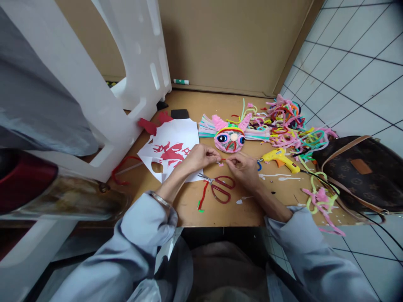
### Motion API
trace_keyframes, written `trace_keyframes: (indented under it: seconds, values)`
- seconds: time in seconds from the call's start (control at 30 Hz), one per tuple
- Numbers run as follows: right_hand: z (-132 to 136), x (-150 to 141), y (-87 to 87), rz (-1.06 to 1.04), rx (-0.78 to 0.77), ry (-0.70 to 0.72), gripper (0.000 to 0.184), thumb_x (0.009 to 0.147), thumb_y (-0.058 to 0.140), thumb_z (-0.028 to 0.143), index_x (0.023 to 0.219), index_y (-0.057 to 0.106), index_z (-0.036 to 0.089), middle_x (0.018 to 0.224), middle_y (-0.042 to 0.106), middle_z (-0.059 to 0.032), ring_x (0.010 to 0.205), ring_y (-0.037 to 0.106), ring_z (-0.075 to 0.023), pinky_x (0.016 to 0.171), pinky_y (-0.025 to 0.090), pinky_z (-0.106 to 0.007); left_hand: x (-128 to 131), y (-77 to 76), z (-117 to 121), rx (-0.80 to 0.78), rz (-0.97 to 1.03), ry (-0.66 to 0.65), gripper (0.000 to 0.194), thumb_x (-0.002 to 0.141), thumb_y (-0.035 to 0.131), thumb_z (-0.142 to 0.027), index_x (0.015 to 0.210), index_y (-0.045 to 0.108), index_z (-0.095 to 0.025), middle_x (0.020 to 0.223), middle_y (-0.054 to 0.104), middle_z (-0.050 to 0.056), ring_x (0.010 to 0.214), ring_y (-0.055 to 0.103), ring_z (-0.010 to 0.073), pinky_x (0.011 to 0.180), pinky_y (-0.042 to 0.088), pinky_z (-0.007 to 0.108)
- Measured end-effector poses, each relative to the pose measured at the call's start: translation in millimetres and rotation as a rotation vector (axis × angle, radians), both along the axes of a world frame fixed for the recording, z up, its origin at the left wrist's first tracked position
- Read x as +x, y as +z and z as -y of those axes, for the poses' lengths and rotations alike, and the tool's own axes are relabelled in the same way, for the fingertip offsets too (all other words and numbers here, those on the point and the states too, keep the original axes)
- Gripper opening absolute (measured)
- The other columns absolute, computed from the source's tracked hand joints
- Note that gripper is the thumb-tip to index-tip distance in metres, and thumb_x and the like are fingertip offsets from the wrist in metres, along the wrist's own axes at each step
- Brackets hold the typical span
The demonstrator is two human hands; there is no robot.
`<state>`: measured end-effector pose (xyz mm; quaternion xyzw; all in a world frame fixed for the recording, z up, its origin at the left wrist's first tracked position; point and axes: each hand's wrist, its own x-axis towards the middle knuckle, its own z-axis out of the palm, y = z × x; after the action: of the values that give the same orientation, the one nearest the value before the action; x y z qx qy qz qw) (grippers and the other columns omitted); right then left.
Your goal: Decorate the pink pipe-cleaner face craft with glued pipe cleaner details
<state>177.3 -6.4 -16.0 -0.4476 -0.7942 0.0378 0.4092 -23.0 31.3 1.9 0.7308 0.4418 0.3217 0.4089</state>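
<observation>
Between my two hands runs a short red pipe cleaner (223, 159), pinched at one end by my left hand (203, 156) and at the other by my right hand (242, 165). Just beyond them lies a pink pipe-cleaner animal face (229, 140) with big eyes, ears and bundled strands at both sides. Red-handled scissors (220, 186) rest on the table nearer to me, their blades partly over white paper. Beside them is a red pipe cleaner with a green end (203, 197). A yellow glue gun (280, 159) lies to the right of my right hand.
White paper (192, 130) with red cut-out shapes covers the table's left. Tangled pipe cleaners (286, 117) heap at the back right, before a brown handbag (362, 172). A white plastic frame (138, 54) stands left, a tiled wall (349, 63) right. The glue gun's cord trails rightward.
</observation>
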Motion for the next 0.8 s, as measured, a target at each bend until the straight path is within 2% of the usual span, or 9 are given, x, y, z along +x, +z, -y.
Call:
trace_keyframes:
  seconds: [0.17,0.33,0.5,0.7,0.8]
  values:
    - [-7.7,-12.2,3.5,-0.011,0.029,0.011,0.020,0.089,0.057,0.021,0.069,0.061,0.021,0.067,0.064,-0.0023,0.063,0.057,-0.0155,0.063,0.041,-0.028,2.2,2.6,1.1,-0.046,0.152,-0.042,0.025,0.074,0.073,-0.041,0.078,0.079,-0.017,0.076,0.077,0.005,0.068,0.068,0.0163,0.066,0.051,0.025]
    - [-14.5,-12.1,5.9,-0.165,-0.045,-0.057,0.016,0.086,0.062,0.027,0.070,0.062,0.022,0.067,0.064,-0.0013,0.062,0.058,-0.0159,0.063,0.046,-0.029,3.7,6.0,1.6,0.045,0.156,0.078,0.019,0.076,0.072,-0.035,0.076,0.077,-0.016,0.074,0.075,0.004,0.067,0.064,0.0153,0.064,0.048,0.026]
    - [-16.2,-0.5,5.8,-0.304,-0.022,-0.132,0.015,0.087,0.061,0.028,0.074,0.064,0.022,0.070,0.066,-0.0033,0.064,0.060,-0.0179,0.066,0.049,-0.032,9.2,-2.1,-1.9,0.153,0.171,0.151,0.018,0.081,0.068,-0.032,0.082,0.078,-0.018,0.082,0.076,0.004,0.076,0.066,0.0174,0.074,0.050,0.028]
    - [-13.5,2.7,7.7,-0.192,0.025,-0.084,0.020,0.094,0.050,0.025,0.093,0.070,0.022,0.090,0.073,-0.0080,0.083,0.066,-0.0218,0.076,0.051,-0.035,12.1,-9.7,-5.3,0.293,0.111,0.210,0.014,0.085,0.068,-0.032,0.084,0.079,-0.023,0.086,0.076,0.005,0.088,0.066,0.0211,0.087,0.049,0.033]
    - [-14.6,1.3,6.8,-0.111,0.078,-0.103,0.021,0.095,0.051,0.025,0.096,0.071,0.021,0.090,0.071,-0.0084,0.084,0.064,-0.0223,0.079,0.047,-0.037,12.2,-8.7,-4.8,0.349,0.070,0.207,0.017,0.086,0.069,-0.036,0.083,0.079,-0.024,0.084,0.076,0.005,0.088,0.066,0.0216,0.088,0.047,0.034]
